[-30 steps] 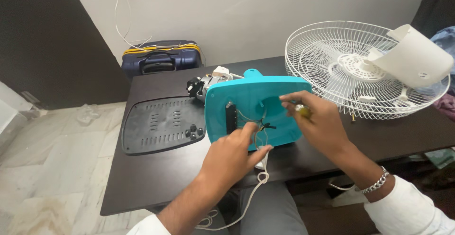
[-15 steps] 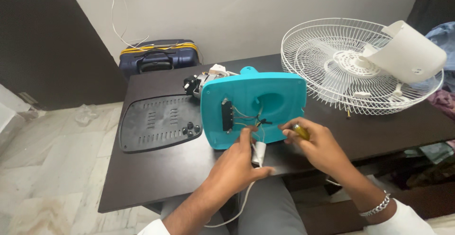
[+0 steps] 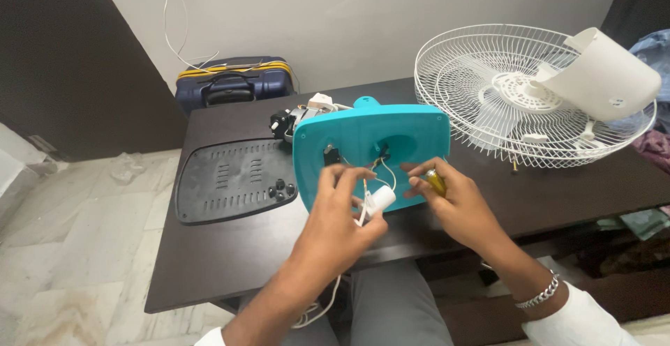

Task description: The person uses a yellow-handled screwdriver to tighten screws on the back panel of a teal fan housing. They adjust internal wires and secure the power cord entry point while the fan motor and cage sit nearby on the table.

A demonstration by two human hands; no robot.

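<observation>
Pinching a white capacitor (image 3: 381,199) left-handed (image 3: 340,215), right hand (image 3: 457,203) closed round a yellow screwdriver (image 3: 436,181), by the teal base (image 3: 412,131).

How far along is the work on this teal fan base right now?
Done, by the look of it: the black bottom cover lies off on the table, and the white fan guard sits apart. In hand: the left hand holds a small white cylindrical part on wires from the teal base; the right hand grips a yellow-handled tool. Left: the base is open, cover unfitted.
</observation>
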